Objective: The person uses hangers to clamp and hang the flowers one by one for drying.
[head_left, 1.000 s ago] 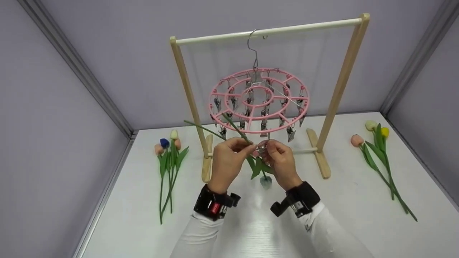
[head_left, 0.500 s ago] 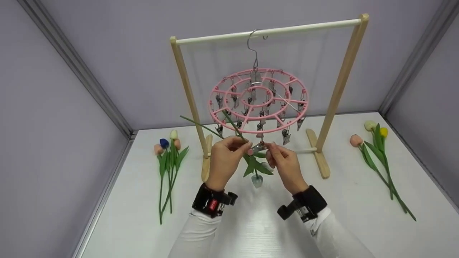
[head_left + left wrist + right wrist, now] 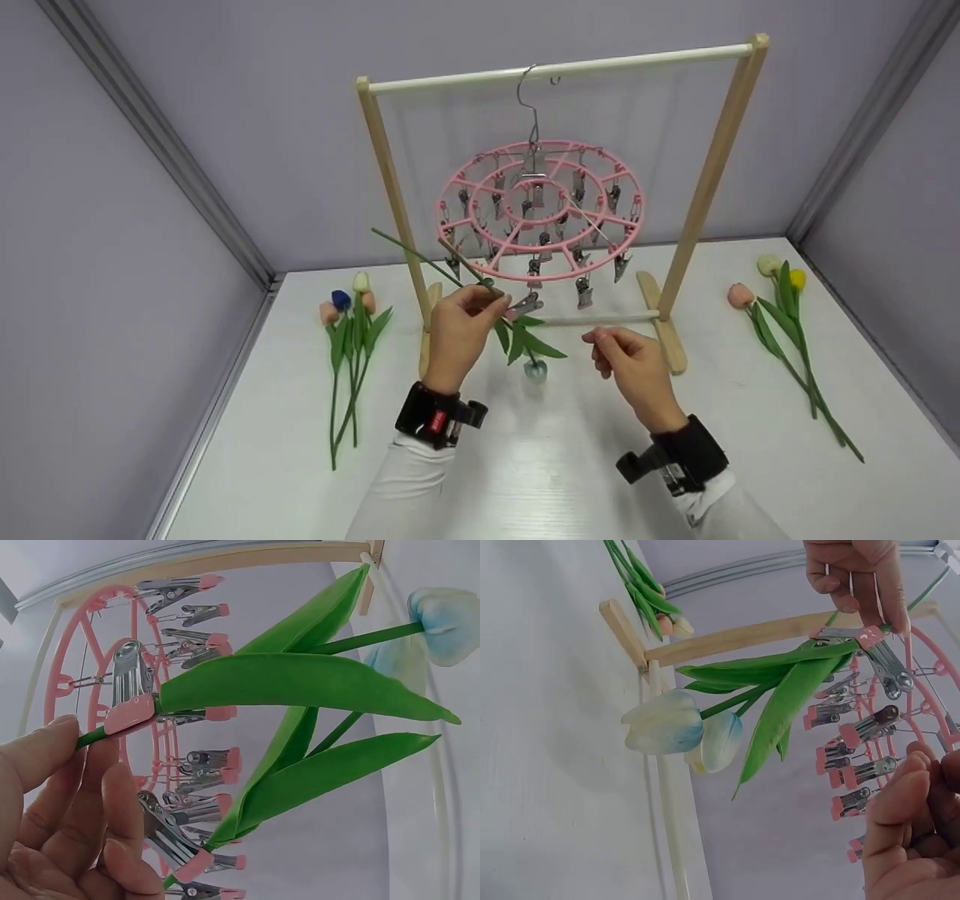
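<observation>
Two pale blue-and-white artificial tulips (image 3: 664, 722) hang heads down below the pink round clip hanger (image 3: 559, 278). My left hand (image 3: 465, 330) pinches one green stem (image 3: 91, 738) between thumb and fingers. Just beside those fingertips, a metal clip (image 3: 131, 686) with pink tips grips that stem. A second clip (image 3: 176, 844) holds the other tulip's stem near my lower fingers. My right hand (image 3: 634, 367) is apart from the flowers, to their right, its fingers loosely curled with nothing between them. In the head view the two flower heads overlap.
A wooden stand with a white bar (image 3: 637, 60) carries the hanger by its hook. Several loose clips dangle from the rings. Several tulips (image 3: 352, 352) lie on the white table at left; more tulips (image 3: 787, 330) lie at right. Walls enclose the back and sides.
My right hand has let go of the clip and drawn back to the right and down. My left hand has shifted slightly left with the stem. The hanger has turned a little.
</observation>
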Demonstrator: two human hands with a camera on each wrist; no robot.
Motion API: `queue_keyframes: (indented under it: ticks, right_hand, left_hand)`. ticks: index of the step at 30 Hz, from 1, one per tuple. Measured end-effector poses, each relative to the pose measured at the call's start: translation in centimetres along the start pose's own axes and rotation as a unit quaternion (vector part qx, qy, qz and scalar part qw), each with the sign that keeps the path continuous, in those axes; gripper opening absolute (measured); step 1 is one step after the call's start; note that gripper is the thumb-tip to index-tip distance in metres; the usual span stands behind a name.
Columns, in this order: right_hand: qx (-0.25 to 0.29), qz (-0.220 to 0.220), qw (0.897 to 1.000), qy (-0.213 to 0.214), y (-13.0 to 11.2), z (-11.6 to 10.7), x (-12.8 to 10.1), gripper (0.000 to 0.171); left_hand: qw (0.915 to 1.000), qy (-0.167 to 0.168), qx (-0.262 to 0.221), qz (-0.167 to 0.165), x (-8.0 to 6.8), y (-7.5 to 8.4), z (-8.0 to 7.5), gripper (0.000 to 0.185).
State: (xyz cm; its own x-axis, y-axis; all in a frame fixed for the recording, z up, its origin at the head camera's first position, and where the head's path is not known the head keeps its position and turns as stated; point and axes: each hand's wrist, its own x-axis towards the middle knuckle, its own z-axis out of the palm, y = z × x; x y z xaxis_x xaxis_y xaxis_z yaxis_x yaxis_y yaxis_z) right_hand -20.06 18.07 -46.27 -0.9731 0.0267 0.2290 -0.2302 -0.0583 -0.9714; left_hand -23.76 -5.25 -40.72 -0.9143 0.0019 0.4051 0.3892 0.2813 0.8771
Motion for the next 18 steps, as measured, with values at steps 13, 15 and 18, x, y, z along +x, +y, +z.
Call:
queue_keyframes:
  ticks: [13, 15, 18]
  right_hand:
    - [-0.018, 0.006, 1.000, 0.009, -1.9, -2.1, -1.2, 0.022]
    - [-0.022, 0.003, 1.000, 0.019, -1.4, -2.3, -1.2, 0.023]
    - [-0.024, 0.000, 0.999, 0.030, -0.5, -2.9, -1.3, 0.026]
  left_hand:
    - [0.9993, 0.023, 0.000, -0.029, 0.3, -1.6, -0.5, 0.012]
    - [0.9992, 0.022, -0.010, -0.031, 0.2, -1.3, -0.7, 0.013]
    - [0.9990, 0.028, -0.015, -0.030, 0.3, -1.5, -0.7, 0.013]
